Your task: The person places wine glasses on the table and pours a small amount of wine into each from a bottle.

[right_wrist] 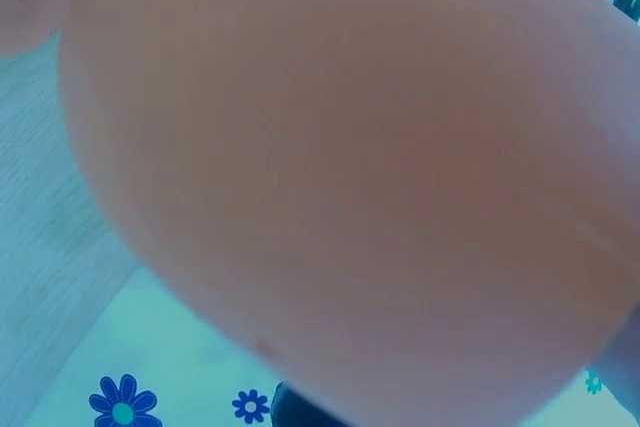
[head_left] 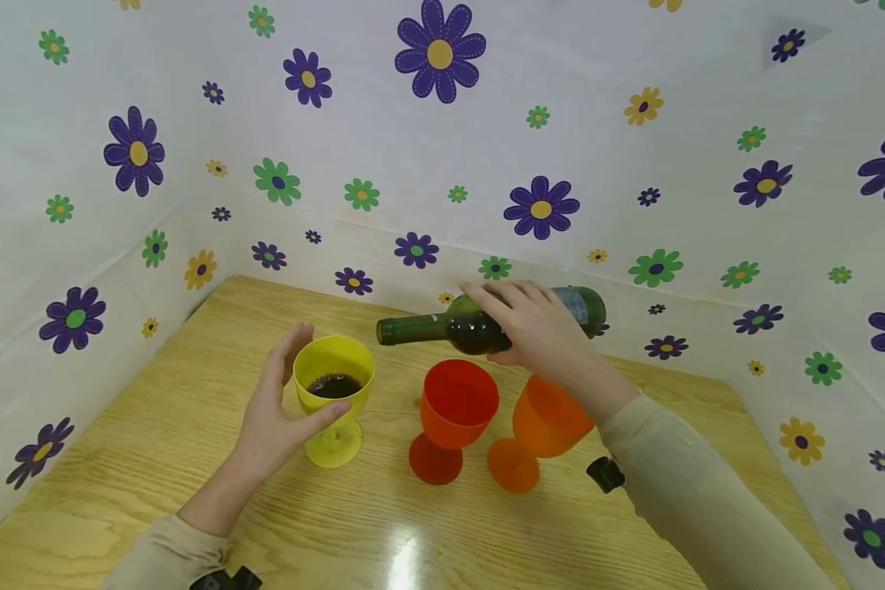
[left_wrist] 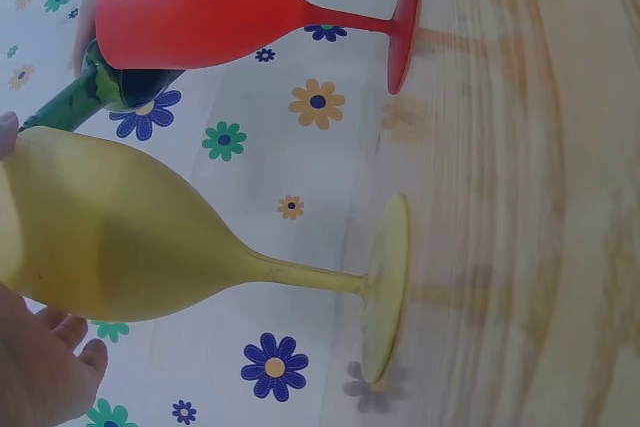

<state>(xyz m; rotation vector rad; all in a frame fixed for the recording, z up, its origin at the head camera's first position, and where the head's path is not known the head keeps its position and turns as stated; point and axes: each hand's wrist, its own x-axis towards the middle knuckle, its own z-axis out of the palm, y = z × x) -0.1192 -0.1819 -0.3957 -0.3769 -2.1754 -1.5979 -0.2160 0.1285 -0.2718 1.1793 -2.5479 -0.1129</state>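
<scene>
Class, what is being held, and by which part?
The right hand holds the green glass bottle by its body; whether the left hand grips the yellow goblet is unclear.

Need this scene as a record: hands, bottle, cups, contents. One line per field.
left hand: beside yellow cup, thumb at its front; firm grip unclear
right hand: grips green bottle
bottle pose: tipped almost level, mouth near yellow cup, apart from it
contents: dark liquid in yellow cup
other cups: red, orange, both upright on table
</scene>
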